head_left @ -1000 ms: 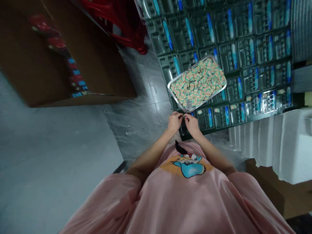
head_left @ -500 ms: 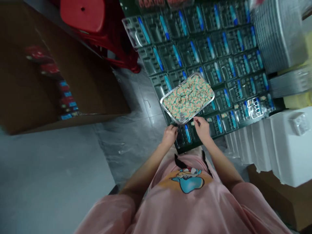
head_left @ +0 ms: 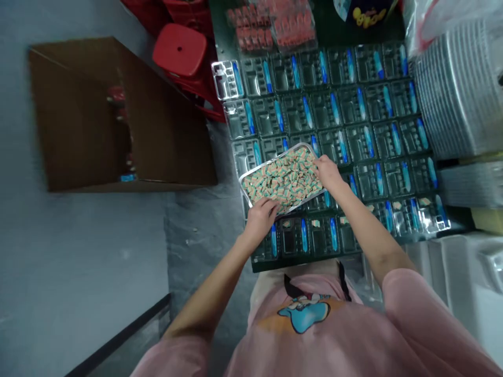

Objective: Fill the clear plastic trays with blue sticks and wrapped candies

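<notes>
A shallow metal tray [head_left: 248,172] full of small orange-and-green striped pieces [head_left: 288,178] rests on top of the laid-out clear plastic blister trays [head_left: 271,112]. My left hand [head_left: 261,217] is at its near rim, fingers bent and closed over the pieces; what lies between the fingertips is hidden. On the tray's right end is my right hand [head_left: 329,173], its fingers closed around the rim beside the pieces. Each visible blister tray holds a blue pen [head_left: 304,234]. Along the front row, several compartments also hold a striped piece [head_left: 315,223].
Bags of red items [head_left: 275,26] lie at the table's far end. Stacked clear trays [head_left: 456,94] stand on the right. To the left are a red stool [head_left: 181,50] and an open cardboard box [head_left: 168,125]. White containers [head_left: 456,272] stand at the lower right.
The view has shifted. My right hand has moved from the front row to the metal tray's right end, and my left hand from the table's front left corner onto the tray's near rim.
</notes>
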Tool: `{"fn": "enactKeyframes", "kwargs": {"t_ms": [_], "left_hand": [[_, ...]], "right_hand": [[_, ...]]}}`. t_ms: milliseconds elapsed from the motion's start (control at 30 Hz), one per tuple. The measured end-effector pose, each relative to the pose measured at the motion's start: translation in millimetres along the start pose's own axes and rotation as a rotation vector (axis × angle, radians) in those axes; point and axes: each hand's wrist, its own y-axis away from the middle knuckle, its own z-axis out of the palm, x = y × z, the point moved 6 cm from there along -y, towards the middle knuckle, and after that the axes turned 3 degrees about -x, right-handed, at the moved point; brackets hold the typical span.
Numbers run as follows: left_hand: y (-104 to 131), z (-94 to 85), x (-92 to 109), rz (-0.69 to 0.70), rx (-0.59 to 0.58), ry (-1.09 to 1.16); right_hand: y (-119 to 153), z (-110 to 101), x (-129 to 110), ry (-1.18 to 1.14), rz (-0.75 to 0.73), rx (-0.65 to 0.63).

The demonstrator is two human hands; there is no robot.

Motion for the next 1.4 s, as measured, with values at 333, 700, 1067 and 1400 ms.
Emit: {"fn": "enactKeyframes", "kwargs": {"t_ms": [333, 700, 1067, 1400], "left_hand": [[-144.2, 58.2, 62.5, -0.061, 0.056, 0.039], [-155.8, 68.7, 62.4, 0.004, 0.021, 0.016], [-149.2, 55.7, 48.7, -0.037, 0.075, 0.308], [-142.3, 51.7, 23.4, -0.250, 0.125, 0.869]], "right_hand": [[-2.6, 0.6, 3.6, -0.385, -0.199, 0.022], [-5.9, -1.4, 34.2, -0.251, -0.135, 0.033], [-7.2, -20.0, 21.4, -0.106, -0.266, 0.030], [-18.8, -23.6, 9.4, -0.069, -0.336, -0.051]]}}
